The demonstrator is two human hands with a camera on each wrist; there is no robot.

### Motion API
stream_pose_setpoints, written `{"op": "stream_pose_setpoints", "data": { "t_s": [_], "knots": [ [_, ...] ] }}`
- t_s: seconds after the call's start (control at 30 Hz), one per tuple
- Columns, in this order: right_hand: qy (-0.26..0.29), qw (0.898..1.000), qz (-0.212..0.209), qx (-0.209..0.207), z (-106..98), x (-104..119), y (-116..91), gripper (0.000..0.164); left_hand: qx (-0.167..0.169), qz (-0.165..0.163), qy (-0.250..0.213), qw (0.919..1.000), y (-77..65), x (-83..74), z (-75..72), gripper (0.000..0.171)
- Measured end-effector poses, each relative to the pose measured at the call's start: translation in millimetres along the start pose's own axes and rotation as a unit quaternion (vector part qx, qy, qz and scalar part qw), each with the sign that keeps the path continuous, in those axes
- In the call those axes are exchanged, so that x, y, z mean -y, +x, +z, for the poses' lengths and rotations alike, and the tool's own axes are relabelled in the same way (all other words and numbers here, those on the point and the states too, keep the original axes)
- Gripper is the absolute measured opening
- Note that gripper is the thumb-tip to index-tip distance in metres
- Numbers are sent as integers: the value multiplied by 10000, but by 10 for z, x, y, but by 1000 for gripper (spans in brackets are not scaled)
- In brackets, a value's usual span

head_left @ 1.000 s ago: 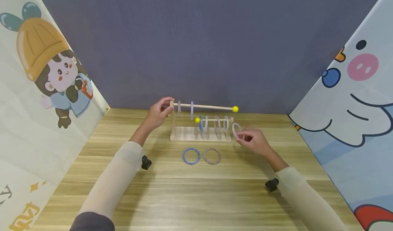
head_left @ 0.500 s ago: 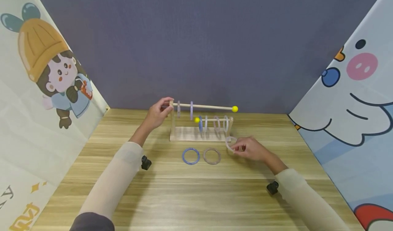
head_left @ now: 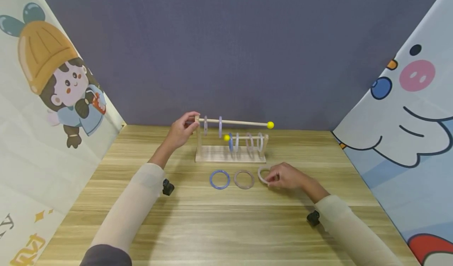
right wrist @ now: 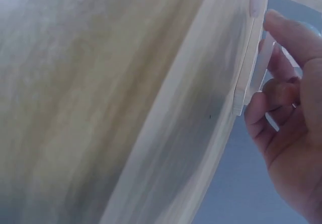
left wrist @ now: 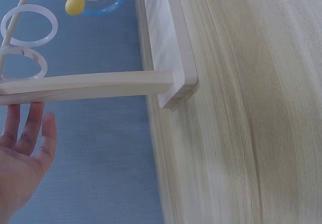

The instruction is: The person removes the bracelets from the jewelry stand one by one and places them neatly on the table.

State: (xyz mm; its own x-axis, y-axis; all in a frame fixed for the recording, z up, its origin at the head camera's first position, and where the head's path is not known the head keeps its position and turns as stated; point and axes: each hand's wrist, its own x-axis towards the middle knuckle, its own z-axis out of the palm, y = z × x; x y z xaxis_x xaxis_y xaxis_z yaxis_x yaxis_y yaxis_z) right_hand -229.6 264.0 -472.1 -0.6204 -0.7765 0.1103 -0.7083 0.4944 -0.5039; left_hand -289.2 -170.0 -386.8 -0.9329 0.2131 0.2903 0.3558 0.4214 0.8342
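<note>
A wooden bangle rack (head_left: 212, 156) stands at the back of the table. My left hand (head_left: 181, 132) grips the top of its tall left post (left wrist: 100, 84), fingers reaching behind the wood. My right hand (head_left: 286, 176) pinches the right side of a whitish bangle (head_left: 260, 175), low over the table in front of the rack's right end. In the right wrist view a pale bangle (right wrist: 257, 0) shows edge-on by the thumb tip. To its left lie a greyish-pink bangle (head_left: 243, 188) and a blue bangle (head_left: 220, 188), flat in a row.
The rack's upper rod (head_left: 244, 122) ends in a yellow ball (head_left: 270, 125) and carries a lilac bangle (head_left: 220, 127) and a pinkish one (head_left: 205, 126). Several bangles hang on the lower rod, a blue bangle (head_left: 231, 143) nearest its yellow ball (head_left: 226, 138). A dark wall (head_left: 226, 54) rises behind.
My right hand has brought the whitish bangle from beside the rack's right end toward me and down, into line with the two lying bangles. The left hand has stayed on the post.
</note>
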Motion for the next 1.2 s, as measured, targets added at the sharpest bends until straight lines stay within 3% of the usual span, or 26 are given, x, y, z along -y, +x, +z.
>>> {"op": "stream_pose_setpoints", "data": {
  "t_s": [0.2, 0.47, 0.87, 1.2],
  "knots": [
    [-92, 9996, 34, 250, 31, -14, 13, 16, 11, -42, -76, 10000, -2, -25, 4, 40],
    [-403, 9989, -12, 252, 56, -6, 4, 15, -31, 44, -18, 10000, 16, 36, 7, 41],
    [-156, 9990, 288, 296, 88, 1, 21, 9, -4, -171, -108, 9998, 34, 40, 21, 41],
    [135, 9984, 457, 313, 106, -37, 9, 9, -59, 74, -124, 9999, 20, 34, 12, 38]
  ]
}}
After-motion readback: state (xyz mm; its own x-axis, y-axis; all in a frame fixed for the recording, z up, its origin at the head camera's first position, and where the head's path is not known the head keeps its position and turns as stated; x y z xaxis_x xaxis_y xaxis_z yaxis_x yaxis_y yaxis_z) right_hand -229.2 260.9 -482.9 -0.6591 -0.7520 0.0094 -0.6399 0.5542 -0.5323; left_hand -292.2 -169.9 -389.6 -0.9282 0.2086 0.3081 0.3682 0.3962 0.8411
